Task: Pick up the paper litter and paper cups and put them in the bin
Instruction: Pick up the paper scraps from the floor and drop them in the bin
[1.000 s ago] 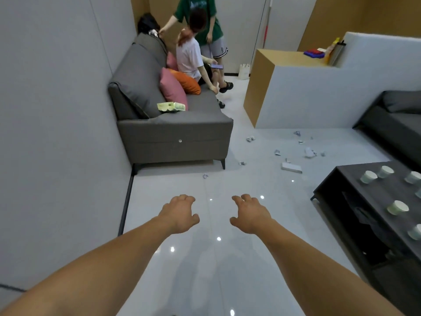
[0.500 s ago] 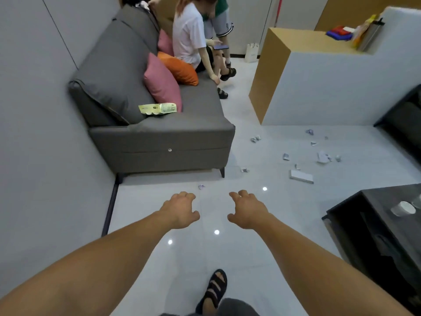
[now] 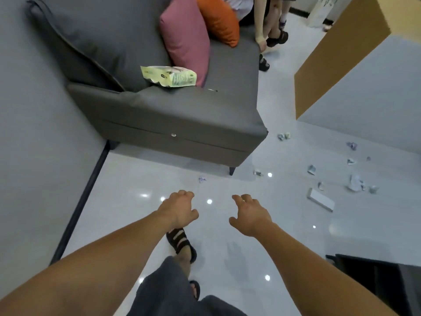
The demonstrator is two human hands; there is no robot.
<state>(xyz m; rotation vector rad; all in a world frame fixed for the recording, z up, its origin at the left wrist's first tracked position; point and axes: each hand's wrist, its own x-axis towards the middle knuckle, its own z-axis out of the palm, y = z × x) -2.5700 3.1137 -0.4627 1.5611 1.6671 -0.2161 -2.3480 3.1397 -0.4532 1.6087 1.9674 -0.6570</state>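
**Closer to the litter, hands still empty**

In the last second I have walked forward and bent my head down. The sofa (image 3: 182,117) now fills the top of my view, and my sandal (image 3: 181,244) has come into sight under my left hand (image 3: 180,209). The table (image 3: 376,277) has slid to the lower right corner, so the cups that stood on it are no longer in view.

Both hands are as they were: stretched out in front of me, palms down, fingers loosely curled, holding nothing. The right hand (image 3: 250,215) is beside the left one, apart from it.

The nearest task thing is a small purple scrap (image 3: 202,179) on the floor (image 3: 136,224), near the sofa leg and just ahead of my left fingers, not yet touched. The other litter (image 3: 355,183) lies scattered further to the right, well apart from my hands, with a flat white box (image 3: 320,199) among it. A yellow packet (image 3: 169,76) lies on the sofa seat.

I think this walk was only the approach, and the picking up has not started. The scrap is probably the first to take. I cannot see the bin anywhere.
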